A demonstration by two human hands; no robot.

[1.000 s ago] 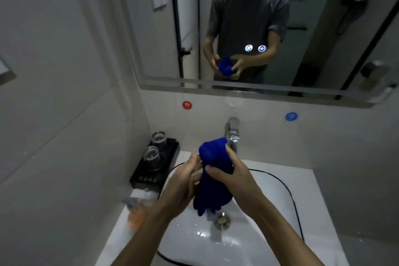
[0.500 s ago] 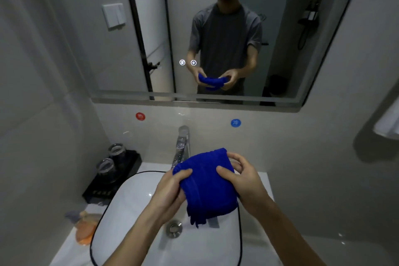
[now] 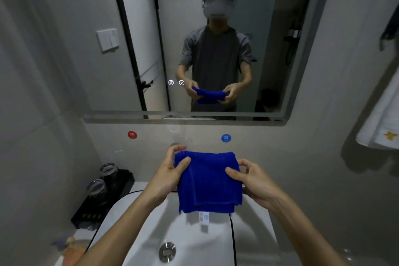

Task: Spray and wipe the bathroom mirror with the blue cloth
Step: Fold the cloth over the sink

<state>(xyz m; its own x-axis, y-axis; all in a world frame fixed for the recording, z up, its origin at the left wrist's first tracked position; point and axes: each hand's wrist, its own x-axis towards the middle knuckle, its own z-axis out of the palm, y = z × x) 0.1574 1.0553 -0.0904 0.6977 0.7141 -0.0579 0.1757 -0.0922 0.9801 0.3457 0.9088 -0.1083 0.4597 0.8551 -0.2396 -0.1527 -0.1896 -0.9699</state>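
Both hands hold the folded blue cloth (image 3: 208, 181) up over the sink (image 3: 194, 242). The left hand (image 3: 170, 176) pinches its left edge and the right hand (image 3: 251, 179) pinches its right edge, each grip closed on it. If one grip slips, the cloth could drop into the sink just below and get wet. A small white tag (image 3: 204, 218) hangs under it, too blurry to read. Past the grip, the wall has a red dot (image 3: 132, 135) and a blue dot (image 3: 226, 138) with signs I cannot read. The mirror (image 3: 129, 93) is farther up.

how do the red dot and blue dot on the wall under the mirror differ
The red dot sits left of the hands; the blue dot sits right, slightly lower. They also differ in colour, and each carries a different white mark. Both are small round stickers on the wall below the mirror.
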